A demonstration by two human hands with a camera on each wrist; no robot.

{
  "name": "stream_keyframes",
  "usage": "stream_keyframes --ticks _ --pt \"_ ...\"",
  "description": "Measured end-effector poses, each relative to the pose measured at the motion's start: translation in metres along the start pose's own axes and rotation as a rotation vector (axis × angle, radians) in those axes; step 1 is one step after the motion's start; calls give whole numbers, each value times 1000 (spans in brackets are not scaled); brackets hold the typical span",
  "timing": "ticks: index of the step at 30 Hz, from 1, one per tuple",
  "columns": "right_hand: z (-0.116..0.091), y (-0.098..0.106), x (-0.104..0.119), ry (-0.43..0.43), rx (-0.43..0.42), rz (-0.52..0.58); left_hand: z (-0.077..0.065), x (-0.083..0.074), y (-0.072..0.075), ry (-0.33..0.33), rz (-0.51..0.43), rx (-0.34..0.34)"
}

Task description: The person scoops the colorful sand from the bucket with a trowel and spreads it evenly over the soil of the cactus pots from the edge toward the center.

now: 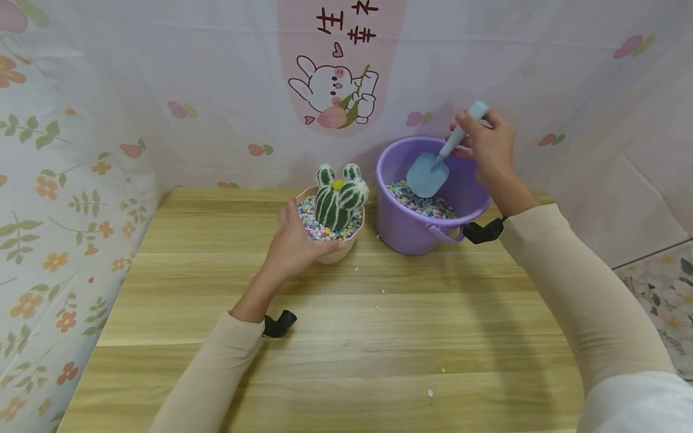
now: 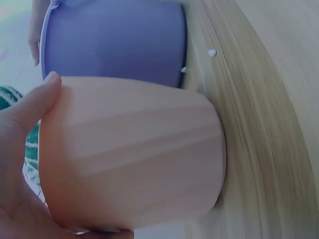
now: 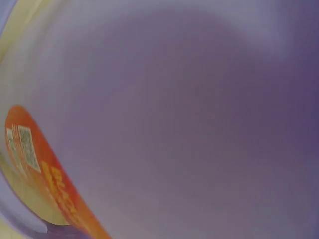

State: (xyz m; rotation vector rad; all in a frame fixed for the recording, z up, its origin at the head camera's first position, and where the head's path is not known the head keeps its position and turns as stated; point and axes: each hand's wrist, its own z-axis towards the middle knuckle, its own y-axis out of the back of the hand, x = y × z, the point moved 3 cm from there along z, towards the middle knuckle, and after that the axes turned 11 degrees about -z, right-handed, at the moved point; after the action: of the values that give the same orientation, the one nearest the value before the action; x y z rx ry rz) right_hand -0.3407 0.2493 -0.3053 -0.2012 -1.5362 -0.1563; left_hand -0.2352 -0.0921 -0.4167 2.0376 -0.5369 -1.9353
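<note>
My left hand (image 1: 292, 245) holds a pale peach flowerpot (image 1: 337, 257) by its rim, thumb on the near side and fingers on the left. Within the pot, a green and white cactus (image 1: 331, 209) with a yellow spot stands in multicoloured pebbles. In the left wrist view the flowerpot (image 2: 134, 149) fills the middle, with the thumb over its rim. Over the purple bucket (image 1: 397, 233), my right hand (image 1: 494, 144) grips a light blue toy shovel (image 1: 429, 174) by its handle. Its blade tilts down into the bucket, at the pebbles (image 1: 417, 201) there.
The bucket stands right of the pot near the back of the wooden table (image 1: 346, 349), against a printed cloth (image 1: 216, 108). Several loose pebbles lie on the tabletop. An orange label (image 3: 47, 172) on the bucket shows in the right wrist view.
</note>
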Motion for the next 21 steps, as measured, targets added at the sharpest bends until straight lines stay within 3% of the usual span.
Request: stream_keyframes --ticks 7,13,21 --pt "7 3 -10 -4 72 -33 2 -5 -9 39 23 -66" --pt "12 2 -21 -90 137 -28 5 -11 -18 53 12 -153" --pt "19 3 -28 -128 141 -92 10 -15 -28 59 28 -245"
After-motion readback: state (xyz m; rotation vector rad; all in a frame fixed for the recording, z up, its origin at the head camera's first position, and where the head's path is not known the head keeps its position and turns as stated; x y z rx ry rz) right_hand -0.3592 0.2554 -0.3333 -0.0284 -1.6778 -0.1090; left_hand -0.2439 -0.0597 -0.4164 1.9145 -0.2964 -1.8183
